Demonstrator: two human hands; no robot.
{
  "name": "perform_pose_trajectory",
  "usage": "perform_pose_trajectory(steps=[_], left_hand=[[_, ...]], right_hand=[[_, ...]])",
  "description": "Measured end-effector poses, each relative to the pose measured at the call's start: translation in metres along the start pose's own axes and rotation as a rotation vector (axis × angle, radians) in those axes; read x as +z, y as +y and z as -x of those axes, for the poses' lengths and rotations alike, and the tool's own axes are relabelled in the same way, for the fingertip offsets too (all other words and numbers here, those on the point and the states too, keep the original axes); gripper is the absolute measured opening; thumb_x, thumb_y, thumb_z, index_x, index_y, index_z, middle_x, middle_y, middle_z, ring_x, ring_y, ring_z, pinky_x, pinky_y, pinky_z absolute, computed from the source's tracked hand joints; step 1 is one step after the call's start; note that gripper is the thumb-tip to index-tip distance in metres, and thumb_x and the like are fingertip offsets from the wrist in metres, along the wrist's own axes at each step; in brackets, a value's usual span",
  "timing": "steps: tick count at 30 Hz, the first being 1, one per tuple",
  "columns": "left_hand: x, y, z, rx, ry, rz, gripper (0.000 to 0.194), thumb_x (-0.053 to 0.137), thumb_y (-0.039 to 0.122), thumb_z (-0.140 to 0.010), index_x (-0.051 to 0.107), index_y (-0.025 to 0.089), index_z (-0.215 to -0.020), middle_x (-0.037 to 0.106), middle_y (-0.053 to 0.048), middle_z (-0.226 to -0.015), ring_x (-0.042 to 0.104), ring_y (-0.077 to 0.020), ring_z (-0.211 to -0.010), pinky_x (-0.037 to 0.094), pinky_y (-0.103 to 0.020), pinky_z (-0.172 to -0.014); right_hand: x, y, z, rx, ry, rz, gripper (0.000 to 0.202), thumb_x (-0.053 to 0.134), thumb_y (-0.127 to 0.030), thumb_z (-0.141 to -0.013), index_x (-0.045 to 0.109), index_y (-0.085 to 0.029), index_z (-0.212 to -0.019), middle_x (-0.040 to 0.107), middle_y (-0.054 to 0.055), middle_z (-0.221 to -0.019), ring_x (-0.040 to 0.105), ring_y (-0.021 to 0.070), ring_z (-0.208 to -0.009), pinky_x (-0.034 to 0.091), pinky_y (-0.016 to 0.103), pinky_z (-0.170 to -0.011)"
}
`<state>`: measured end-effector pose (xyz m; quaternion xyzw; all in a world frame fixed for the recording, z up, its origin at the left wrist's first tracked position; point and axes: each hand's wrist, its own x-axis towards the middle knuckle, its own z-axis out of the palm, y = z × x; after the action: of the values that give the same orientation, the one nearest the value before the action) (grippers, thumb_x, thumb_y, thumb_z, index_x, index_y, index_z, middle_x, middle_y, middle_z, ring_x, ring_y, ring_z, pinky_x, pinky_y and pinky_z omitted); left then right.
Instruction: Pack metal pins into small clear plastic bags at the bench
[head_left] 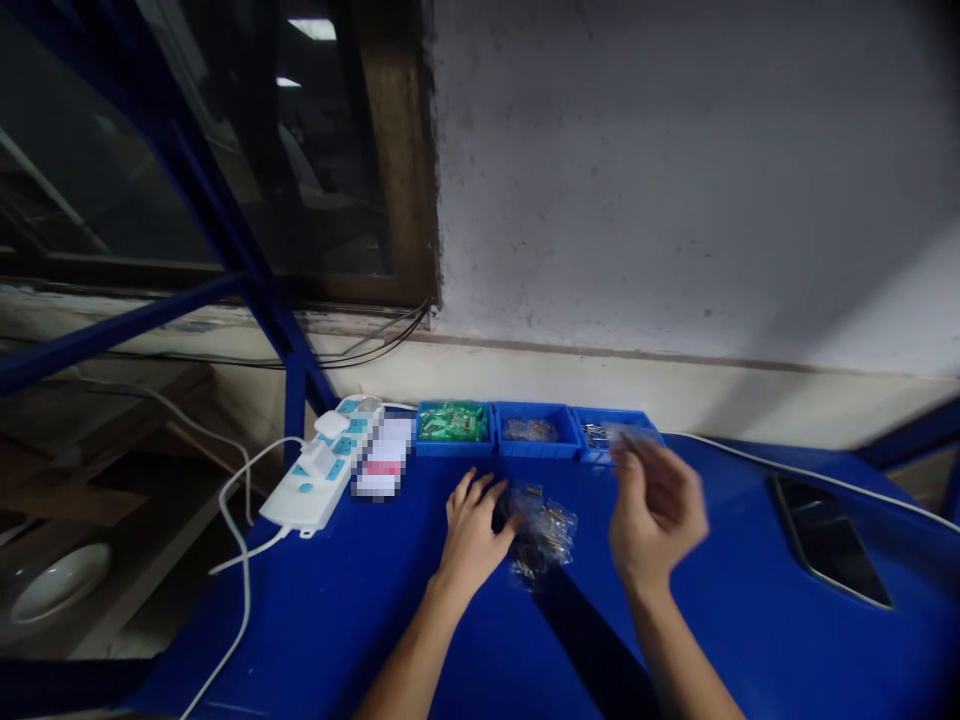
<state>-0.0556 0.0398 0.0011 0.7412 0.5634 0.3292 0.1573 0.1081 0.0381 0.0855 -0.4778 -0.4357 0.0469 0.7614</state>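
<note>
My left hand [476,530] rests on the blue tabletop with its fingers spread. Its thumb is at the edge of a loose pile of small clear plastic bags [551,530] with little metal-looking parts inside. Raised at the right, my right hand [660,505] has thumb and fingers pinched on a small clear plastic bag [619,437], blurred by motion, in front of the right-hand bin. That blue bin [643,425] holds thin silvery pieces. The middle blue bin [536,450] contains small clear bags, and the left blue bin [455,450] holds green packets.
Left of the bins lie a partly pixelated phone-like item [384,455] and a white power strip [330,480] with plugs and cables. A dark phone [829,545] lies at the right, near a white cable [795,470]. Behind the table stands a wall [675,200].
</note>
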Motion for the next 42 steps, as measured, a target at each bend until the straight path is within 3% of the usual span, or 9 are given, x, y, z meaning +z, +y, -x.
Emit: perform_pose_trajectory(steps=[3,6,9,13,20,25,32,37,42], left_hand=[[0.008,-0.005,0.002,-0.014,-0.059,-0.110,0.047,0.062,0.038,-0.078,0.055,0.023,-0.122,0.048,-0.013,-0.134,0.025,-0.0369,-0.133,0.022,-0.063,-0.101],[0.012,-0.006,0.003,-0.011,-0.072,-0.153,0.041,0.062,0.030,-0.078,0.057,0.023,-0.117,0.048,-0.012,-0.135,0.025,-0.0352,-0.133,0.018,-0.062,-0.103],[0.011,-0.005,0.002,-0.030,-0.052,-0.139,0.034,0.060,0.019,-0.078,0.059,0.025,-0.112,0.052,-0.009,-0.131,0.030,-0.0325,-0.131,0.019,-0.061,-0.103],[0.004,-0.005,-0.001,-0.090,-0.005,-0.080,0.034,0.053,0.008,-0.078,0.059,0.027,-0.106,0.063,-0.005,-0.111,0.044,-0.0295,-0.118,0.032,-0.054,-0.093],[-0.002,-0.003,-0.008,-0.057,0.143,0.118,0.013,0.052,0.011,-0.081,0.059,0.021,-0.084,0.060,-0.005,-0.091,0.051,-0.0228,-0.091,0.041,-0.040,-0.082],[-0.004,0.002,-0.008,-0.015,0.156,0.311,0.012,0.048,0.016,-0.084,0.059,0.020,-0.081,0.052,-0.005,-0.091,0.052,-0.0196,-0.091,0.044,-0.034,-0.083],[0.003,0.008,-0.003,0.079,0.077,0.395,0.023,0.044,0.006,-0.081,0.062,0.020,-0.074,0.046,-0.006,-0.098,0.053,-0.0175,-0.093,0.044,-0.034,-0.087],[0.004,0.009,-0.001,-0.043,0.134,0.352,0.018,0.053,0.009,-0.074,0.064,0.021,-0.081,0.045,-0.008,-0.105,0.048,-0.0228,-0.103,0.041,-0.039,-0.092],[0.001,-0.001,-0.007,-0.295,-0.008,0.762,0.035,0.039,0.042,-0.090,0.064,0.018,-0.091,0.059,-0.005,-0.081,0.055,-0.0178,-0.076,0.044,-0.028,-0.067]], right_hand=[[0.000,-0.009,-0.021,-0.426,0.149,0.056,0.035,0.062,-0.013,-0.077,0.057,-0.024,-0.110,0.062,0.006,-0.098,0.064,0.0232,-0.086,0.053,0.043,-0.072],[0.003,0.012,-0.022,-0.511,-0.171,0.315,0.035,0.057,-0.013,-0.080,0.060,-0.029,-0.110,0.061,0.006,-0.107,0.057,0.0261,-0.103,0.047,0.049,-0.086],[0.003,0.047,-0.001,-0.370,-0.547,0.551,0.032,0.053,-0.022,-0.084,0.061,-0.024,-0.114,0.060,0.010,-0.114,0.040,0.0320,-0.121,0.040,0.055,-0.093],[-0.006,0.072,0.031,-0.172,-0.629,0.564,0.025,0.053,-0.030,-0.085,0.066,-0.018,-0.103,0.065,0.011,-0.097,0.047,0.0293,-0.107,0.041,0.049,-0.089],[-0.003,0.048,0.043,0.095,-0.796,0.337,0.024,0.046,-0.033,-0.089,0.066,-0.020,-0.093,0.067,0.007,-0.085,0.058,0.0206,-0.078,0.044,0.032,-0.070],[0.005,0.044,0.056,0.408,-0.790,0.229,0.035,0.045,-0.043,-0.089,0.064,-0.017,-0.076,0.059,0.002,-0.060,0.051,0.0140,-0.053,0.037,0.025,-0.050],[0.005,0.052,0.057,0.674,-0.643,-0.140,0.040,0.063,-0.042,-0.075,0.057,-0.016,-0.105,0.062,0.002,-0.072,0.058,0.0161,-0.064,0.047,0.027,-0.061],[0.005,0.045,0.055,0.476,-0.709,-0.065,0.022,0.057,-0.034,-0.082,0.065,-0.017,-0.093,0.062,0.004,-0.078,0.058,0.0160,-0.070,0.047,0.028,-0.066],[0.005,0.039,0.062,0.056,-0.756,0.148,0.018,0.051,-0.020,-0.083,0.068,-0.022,-0.085,0.063,0.006,-0.083,0.056,0.0204,-0.080,0.045,0.036,-0.074]])
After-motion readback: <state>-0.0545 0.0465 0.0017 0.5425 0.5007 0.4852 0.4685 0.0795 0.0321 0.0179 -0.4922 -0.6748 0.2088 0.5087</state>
